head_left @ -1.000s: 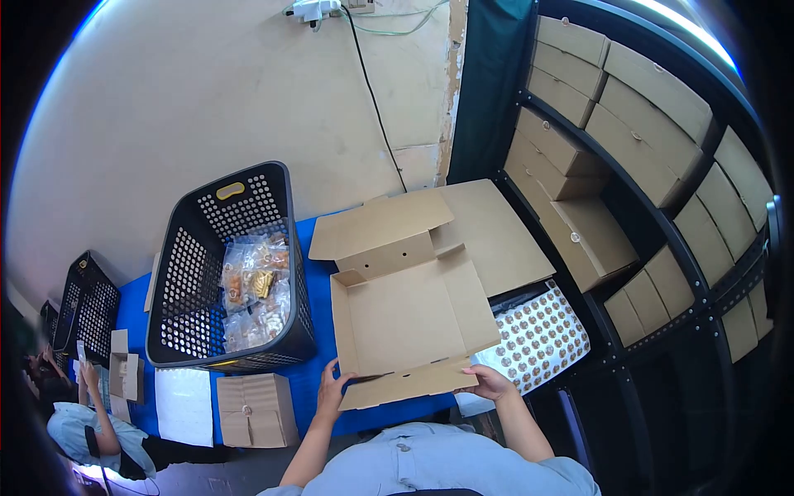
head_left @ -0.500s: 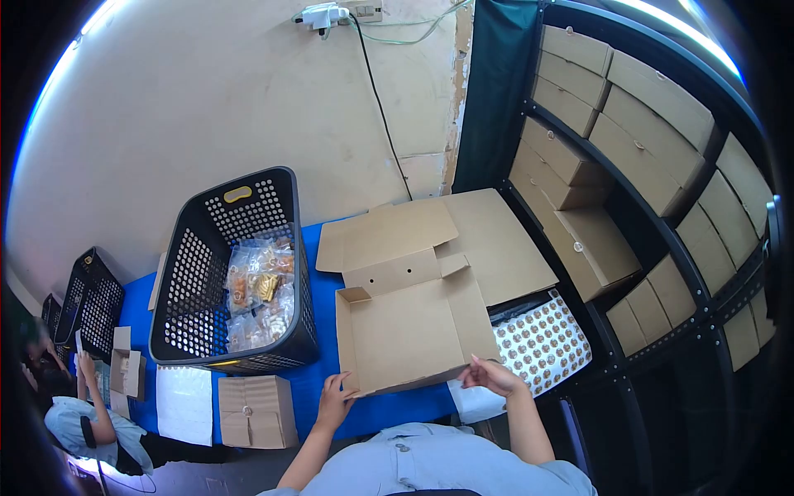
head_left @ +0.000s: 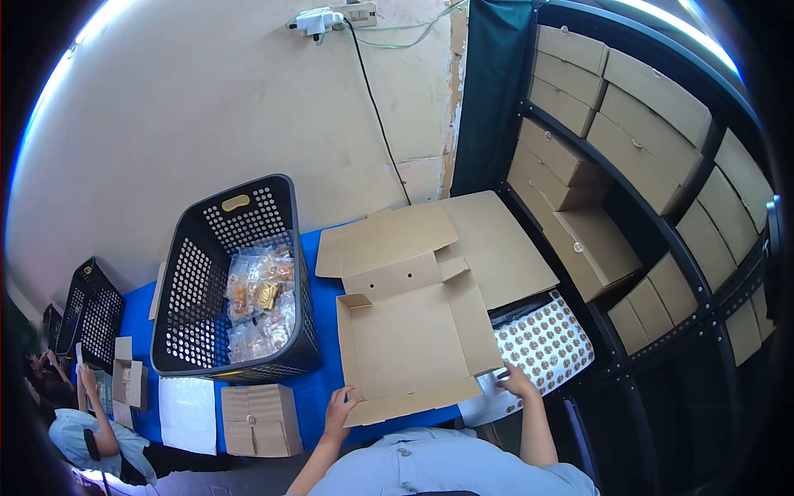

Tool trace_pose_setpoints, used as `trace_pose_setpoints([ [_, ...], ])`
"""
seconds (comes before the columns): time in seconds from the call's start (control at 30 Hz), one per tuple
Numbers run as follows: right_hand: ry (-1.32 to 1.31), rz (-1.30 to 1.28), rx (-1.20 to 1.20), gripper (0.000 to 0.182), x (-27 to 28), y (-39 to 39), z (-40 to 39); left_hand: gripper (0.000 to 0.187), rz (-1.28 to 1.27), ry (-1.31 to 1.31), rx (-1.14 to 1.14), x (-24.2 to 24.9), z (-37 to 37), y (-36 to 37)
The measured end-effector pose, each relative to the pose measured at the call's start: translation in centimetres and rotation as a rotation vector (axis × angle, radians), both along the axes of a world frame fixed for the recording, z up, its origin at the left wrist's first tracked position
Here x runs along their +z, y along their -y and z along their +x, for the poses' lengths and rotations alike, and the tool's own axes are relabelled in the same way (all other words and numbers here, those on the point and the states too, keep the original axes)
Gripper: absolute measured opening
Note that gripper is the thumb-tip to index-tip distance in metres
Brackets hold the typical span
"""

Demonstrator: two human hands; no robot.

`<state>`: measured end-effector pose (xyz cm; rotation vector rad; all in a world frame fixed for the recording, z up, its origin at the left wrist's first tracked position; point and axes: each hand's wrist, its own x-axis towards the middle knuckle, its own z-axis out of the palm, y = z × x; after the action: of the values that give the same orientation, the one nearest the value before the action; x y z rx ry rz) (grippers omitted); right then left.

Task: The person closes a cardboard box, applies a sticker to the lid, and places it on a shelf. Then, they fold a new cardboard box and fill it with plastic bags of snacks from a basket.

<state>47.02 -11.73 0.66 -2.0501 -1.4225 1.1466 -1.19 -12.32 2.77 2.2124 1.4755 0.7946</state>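
An open cardboard box lies in front of me, its lid folded back towards the wall and its front panel tilted outward towards me. My left hand grips the box's front left corner, the thumb over the edge of the panel. Just off the front right corner is my right hand, its fingers apart and bent, over the near edge of a sheet of round brown stickers. White backing paper hangs below that hand at the table edge.
Left of the box stands a black perforated basket holding clear packets. A closed carton and a white sheet lie before it. Flat cardboard lies behind; shelves of boxes rise at right. A co-worker is far left.
The box's front panel has tipped outward towards me. My right hand has left the box's front right corner and moved right, over the sticker sheet. My left hand stays at the left corner.
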Motion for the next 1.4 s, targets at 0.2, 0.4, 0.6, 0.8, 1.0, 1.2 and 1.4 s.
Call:
trace_pose_setpoints([
  [0.2, -0.167, 0.159, 0.137, 0.044, -1.4, -1.5, -4.6, 0.026, -0.033, 0.003, 0.028, 0.1, 0.3, 0.2],
  [0.4, -0.179, -0.059, 0.158, 0.044, 1.7, -2.5, -6.7, 0.026, -0.039, -0.005, 0.023, 0.5, 0.2, -0.3],
  [0.6, -0.342, 0.049, 0.374, 0.085, 3.7, -2.4, -9.6, 0.023, 0.065, -0.046, 0.015, 2.5, 0.9, 0.2],
  [0.8, -0.414, -0.154, 0.346, 0.078, 3.4, -2.5, -9.5, 0.040, -0.007, 0.037, 0.023, 0.3, 0.0, 0.4],
  [1.0, -0.300, -0.074, 0.202, 0.078, 1.3, -2.8, -10.8, 0.062, -0.122, 0.089, 0.141, -1.1, 0.2, -1.0],
  [1.2, -0.184, -0.019, 0.129, 0.075, 1.3, -3.7, -12.4, 0.078, 0.045, 0.114, 0.351, 1.2, 2.9, -2.2],
  [1.4, 0.090, 0.409, -0.016, 0.085, -0.2, -4.3, -13.8, 0.071, -0.101, -0.340, 0.013, 4.3, 4.2, -3.1],
])
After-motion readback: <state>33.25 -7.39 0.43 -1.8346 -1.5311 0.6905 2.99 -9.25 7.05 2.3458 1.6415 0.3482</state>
